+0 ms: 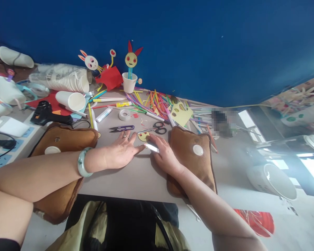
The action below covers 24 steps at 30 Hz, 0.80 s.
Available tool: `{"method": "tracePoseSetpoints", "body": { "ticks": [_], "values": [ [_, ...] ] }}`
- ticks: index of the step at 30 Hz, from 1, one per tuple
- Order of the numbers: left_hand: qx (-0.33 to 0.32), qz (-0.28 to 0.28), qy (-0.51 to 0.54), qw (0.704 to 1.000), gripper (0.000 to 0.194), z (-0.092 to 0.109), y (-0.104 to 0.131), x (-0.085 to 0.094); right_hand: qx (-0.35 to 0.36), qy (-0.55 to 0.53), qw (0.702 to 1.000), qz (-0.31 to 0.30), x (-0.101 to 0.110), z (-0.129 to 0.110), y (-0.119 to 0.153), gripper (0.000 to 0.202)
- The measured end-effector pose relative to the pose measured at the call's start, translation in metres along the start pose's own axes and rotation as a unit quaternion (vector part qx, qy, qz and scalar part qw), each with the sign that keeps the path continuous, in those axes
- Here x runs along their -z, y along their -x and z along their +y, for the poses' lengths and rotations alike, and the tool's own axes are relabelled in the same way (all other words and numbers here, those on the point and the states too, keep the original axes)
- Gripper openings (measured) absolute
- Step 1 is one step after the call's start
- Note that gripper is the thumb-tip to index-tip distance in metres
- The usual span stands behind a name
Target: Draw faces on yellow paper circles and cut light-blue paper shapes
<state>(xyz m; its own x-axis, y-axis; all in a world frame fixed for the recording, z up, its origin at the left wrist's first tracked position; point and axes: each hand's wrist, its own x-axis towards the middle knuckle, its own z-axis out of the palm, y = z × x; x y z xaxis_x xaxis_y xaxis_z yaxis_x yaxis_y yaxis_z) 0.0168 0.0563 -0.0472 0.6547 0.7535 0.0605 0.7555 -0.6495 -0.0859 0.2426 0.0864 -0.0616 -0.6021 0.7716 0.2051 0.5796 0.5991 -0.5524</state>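
A small round yellow paper face (143, 137) with red marks lies on the table between my hands. My left hand (121, 150) rests flat to its left, fingers stretched out, the thumb reaching toward the pen tip. My right hand (165, 155) is closed around a white marker pen (152, 147), its tip pointing left just below the disc; the fingertips touch the disc's right edge. Behind the disc are scissors (159, 128) with dark handles. Purple thread snips (121, 128) lie just beyond my left fingers.
Brown cushions lie under my left forearm (62, 139) and beside my right arm (191, 164). Behind are a tape roll (124, 114), colourful pipe cleaners (157, 104), a cut yellow sheet (181, 113) and a paper cup with a rabbit figure (129, 83). A glue gun (48, 115) sits left.
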Motion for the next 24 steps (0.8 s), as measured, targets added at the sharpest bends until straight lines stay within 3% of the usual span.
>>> {"method": "tracePoseSetpoints", "body": {
  "ticks": [8,17,24],
  "values": [
    [-0.012,-0.028,0.029,0.999,0.047,-0.018,-0.005,-0.006,-0.001,0.031,0.999,-0.024,-0.007,0.001,-0.008,0.080],
    [-0.007,-0.057,0.062,0.996,0.045,-0.038,-0.016,-0.009,-0.044,0.042,0.998,-0.029,-0.017,0.001,-0.041,0.075],
    [-0.018,-0.048,0.022,0.998,0.053,-0.025,-0.009,0.006,-0.087,-0.005,0.995,0.038,0.007,-0.001,-0.032,0.065]
  ]
}}
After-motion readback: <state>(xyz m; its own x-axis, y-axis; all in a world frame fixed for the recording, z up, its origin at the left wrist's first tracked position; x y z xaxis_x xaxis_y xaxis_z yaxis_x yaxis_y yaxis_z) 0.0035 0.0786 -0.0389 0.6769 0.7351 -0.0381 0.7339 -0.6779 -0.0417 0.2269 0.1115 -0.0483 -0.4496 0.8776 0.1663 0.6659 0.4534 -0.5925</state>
